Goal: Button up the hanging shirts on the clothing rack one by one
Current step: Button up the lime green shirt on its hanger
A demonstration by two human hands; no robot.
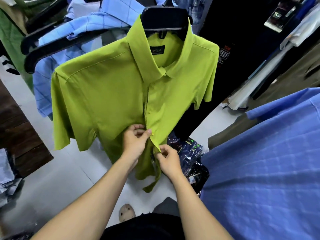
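A lime green short-sleeved shirt (110, 94) hangs on a black hanger (164, 18) in the middle of the view. Its collar and upper placket are closed, and one button (150, 112) shows halfway down. My left hand (136, 140) pinches the placket at a lower button (152, 134). My right hand (168, 160) grips the shirt's right front edge just below, pulling it toward the left hand. Below my hands the shirt's fronts hang apart.
Light blue checked shirts (83, 32) hang on black hangers to the left. A blue shirt (270, 170) fills the right foreground. A black garment (242, 58) hangs behind. Packaged dark clothes (192, 153) lie on the pale floor, and a dark wooden bench (19, 129) stands at left.
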